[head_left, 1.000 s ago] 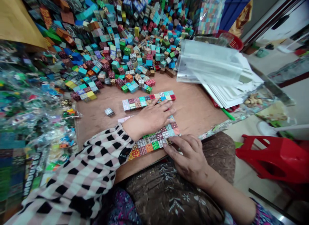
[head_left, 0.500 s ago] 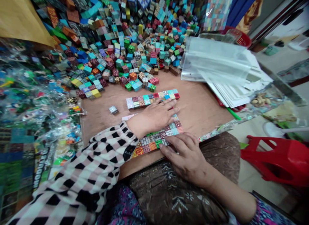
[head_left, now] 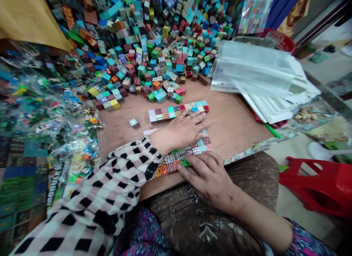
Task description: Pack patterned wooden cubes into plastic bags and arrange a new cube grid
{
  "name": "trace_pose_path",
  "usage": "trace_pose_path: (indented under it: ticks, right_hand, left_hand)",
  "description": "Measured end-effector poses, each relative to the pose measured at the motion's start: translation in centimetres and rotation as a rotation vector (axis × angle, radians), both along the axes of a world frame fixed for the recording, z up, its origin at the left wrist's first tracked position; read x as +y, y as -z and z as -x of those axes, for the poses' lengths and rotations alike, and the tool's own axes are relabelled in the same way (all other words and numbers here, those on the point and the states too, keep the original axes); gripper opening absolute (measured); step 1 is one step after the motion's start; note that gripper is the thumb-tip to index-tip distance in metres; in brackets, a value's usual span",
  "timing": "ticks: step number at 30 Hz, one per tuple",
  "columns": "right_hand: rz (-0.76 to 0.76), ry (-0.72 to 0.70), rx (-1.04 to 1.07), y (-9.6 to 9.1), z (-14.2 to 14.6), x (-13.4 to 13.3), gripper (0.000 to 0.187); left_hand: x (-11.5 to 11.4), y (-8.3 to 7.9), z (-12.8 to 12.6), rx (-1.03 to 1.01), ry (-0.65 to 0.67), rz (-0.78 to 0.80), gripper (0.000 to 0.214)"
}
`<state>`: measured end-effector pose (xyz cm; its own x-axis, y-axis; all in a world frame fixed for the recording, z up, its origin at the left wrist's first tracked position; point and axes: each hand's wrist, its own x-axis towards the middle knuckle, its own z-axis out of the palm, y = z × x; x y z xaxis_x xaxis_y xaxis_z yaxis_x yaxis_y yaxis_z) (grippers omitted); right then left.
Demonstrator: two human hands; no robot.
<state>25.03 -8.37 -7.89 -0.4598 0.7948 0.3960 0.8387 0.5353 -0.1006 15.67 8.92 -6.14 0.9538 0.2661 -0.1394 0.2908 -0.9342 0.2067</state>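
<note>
As your open left hand (head_left: pixel 181 131) lies flat, fingertips against a straight row of small pixel-patterned cubes (head_left: pixel 177 111), your open right hand (head_left: pixel 209 180) presses a second row (head_left: pixel 184 155) onto the smooth brown board (head_left: pixel 233 127).

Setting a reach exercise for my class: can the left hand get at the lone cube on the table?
Probably yes. The left hand lies close to the lone cube, and bare table lies between them, with no cubes in the way.

Cube rows (head_left: pixel 177 111) teal, red, cream mosaic; sleeve (head_left: pixel 110 179) pink, black checks
</note>
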Motion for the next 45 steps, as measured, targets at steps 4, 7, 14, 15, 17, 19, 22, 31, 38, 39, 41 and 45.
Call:
trace_pose_path:
  ticks: [4, 7, 14, 15, 17, 19, 22, 31, 38, 39, 41, 45]
  right_hand:
    - [-0.007, -0.012, 0.019, -0.6, 0.4, 0.1, 0.034]
    - [0.005, -0.048, 0.017, -0.9, 0.9, 0.4, 0.036]
    - [0.016, -0.069, -0.034, -0.6, 1.3, 0.5, 0.037]
    - [0.017, -0.07, -0.035, -0.6, 1.3, 0.5, 0.037]
    - [0.017, -0.069, -0.037, -0.7, 1.4, 0.5, 0.035]
    - [0.007, -0.07, -0.033, -0.9, 1.6, 0.7, 0.034]
    - [-0.003, -0.096, -0.024, -1.0, 2.0, 0.9, 0.034]
    - [0.025, -0.137, -0.027, -0.6, 2.5, 1.1, 0.033]
    - [0.032, -0.145, -0.04, -0.6, 3.1, 1.4, 0.037]
    - [0.035, -0.141, -0.039, -0.6, 3.1, 1.5, 0.037]
    - [0.023, -0.133, -0.023, -0.6, 2.9, 1.5, 0.036]
    - [-0.034, -0.021, 0.072, -0.5, 1.3, 1.2, 0.036]
  left_hand:
    - [0.1, -0.1, 0.0, 0.007, 0.0, 0.025, 0.053]
    - [0.1, -0.1, -0.1, 0.013, -0.004, 0.042, 0.052]
    - [0.2, 0.4, 0.0, -0.011, -0.001, 0.028, 0.052]
    - [0.2, 0.4, 0.0, -0.014, -0.005, 0.024, 0.052]
    - [0.2, 0.4, -0.1, -0.017, -0.009, 0.02, 0.052]
    - [0.1, 0.3, -0.1, -0.015, -0.006, 0.02, 0.052]
    - [0.1, 0.0, -0.1, 0.006, -0.004, 0.029, 0.053]
    - [0.1, 0.1, -0.1, -0.005, 0.0, 0.022, 0.052]
    - [0.3, 0.4, 0.0, -0.027, -0.001, 0.02, 0.052]
    - [0.3, 0.4, 0.0, -0.027, 0.0, 0.021, 0.052]
    - [0.3, 0.4, 0.1, -0.028, 0.002, 0.021, 0.052]
    - [0.2, 0.0, 0.2, -0.025, -0.008, 0.017, 0.052]
